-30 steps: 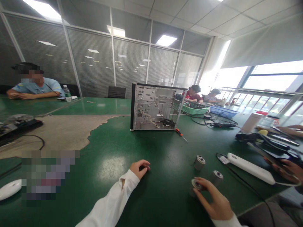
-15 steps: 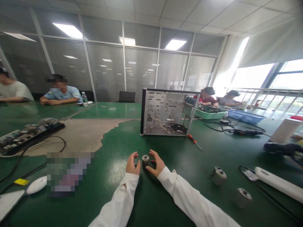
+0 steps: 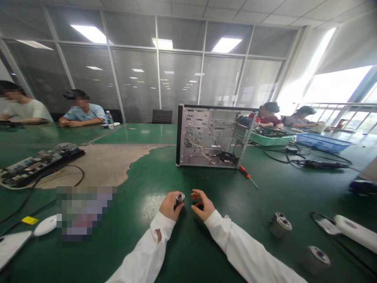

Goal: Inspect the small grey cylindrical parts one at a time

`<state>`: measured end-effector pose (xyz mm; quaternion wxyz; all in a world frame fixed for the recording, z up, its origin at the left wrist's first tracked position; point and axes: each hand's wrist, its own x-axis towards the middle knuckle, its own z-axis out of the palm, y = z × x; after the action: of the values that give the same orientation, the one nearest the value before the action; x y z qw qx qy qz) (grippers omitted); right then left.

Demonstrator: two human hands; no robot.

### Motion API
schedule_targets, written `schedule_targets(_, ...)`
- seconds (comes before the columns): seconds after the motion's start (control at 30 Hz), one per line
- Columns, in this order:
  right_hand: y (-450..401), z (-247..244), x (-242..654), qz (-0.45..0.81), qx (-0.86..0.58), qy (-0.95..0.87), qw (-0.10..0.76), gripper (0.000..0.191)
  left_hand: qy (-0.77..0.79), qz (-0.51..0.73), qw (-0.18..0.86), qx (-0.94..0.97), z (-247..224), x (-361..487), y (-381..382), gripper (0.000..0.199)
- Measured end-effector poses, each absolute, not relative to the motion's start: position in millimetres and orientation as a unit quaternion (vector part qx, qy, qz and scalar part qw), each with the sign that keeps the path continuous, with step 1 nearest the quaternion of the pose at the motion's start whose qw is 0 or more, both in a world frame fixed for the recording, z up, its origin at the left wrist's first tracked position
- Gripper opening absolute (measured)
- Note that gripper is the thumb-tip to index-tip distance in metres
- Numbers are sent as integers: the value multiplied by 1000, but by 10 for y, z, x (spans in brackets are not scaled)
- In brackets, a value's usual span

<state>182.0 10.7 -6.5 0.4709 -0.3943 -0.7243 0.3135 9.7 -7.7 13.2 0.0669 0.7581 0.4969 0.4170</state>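
Note:
A small metal cylinder (image 3: pixel 180 199) stands near the middle of the green table (image 3: pixel 141 243). My left hand (image 3: pixel 170 206) is closed round its left side, thumb in front and fingers behind. Just to the right, my right hand (image 3: pixel 203 205) is apart from the cylinder, its fingers curved and spread with nothing between them. Two more metal cylinders, one (image 3: pixel 281 225) and another (image 3: pixel 317 259), stand at the lower right. Behind my hands is an open computer case (image 3: pixel 212 135), with an orange-handled screwdriver (image 3: pixel 246 175) at its right corner.
Left lie a power strip (image 3: pixel 41 163), cables, a white mouse (image 3: pixel 46 228) and a blurred-out item. A green basket (image 3: pixel 272 138), a blue basket (image 3: pixel 324 142), a black corded tool (image 3: pixel 326 164) and a white device (image 3: pixel 359 232) are on the right. Several people sit farther back.
My left hand has closed on the cylinder. My right hand has moved away from it to the right. The view has shifted slightly, with the right-side objects farther right.

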Motion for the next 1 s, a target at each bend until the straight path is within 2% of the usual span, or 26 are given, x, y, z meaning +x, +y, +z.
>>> schedule_targets(0.2, 43, 6, 1839, 325, -385, -728, 464, 53, 532, 484, 157, 677, 137, 137, -70, 33)
schedule_targets(0.4, -44, 109, 1835, 321, -362, -748, 455, 53, 490, 599, 386, 502, 72, 200, 72, 43)
schedule_targets(0.63, -65, 131, 1830, 334, -352, -746, 456, 51, 401, 648, 557, 330, 21, 174, 137, 47)
schedule_targets(0.8, -83, 129, 1819, 368, -329, -737, 462, 50, 388, 614, 638, 256, 75, 185, 58, 34)
schedule_targets(1.0, -72, 60, 1778, 442, -295, -703, 474, 47, 387, 582, 682, 214, 191, 216, -12, 19)
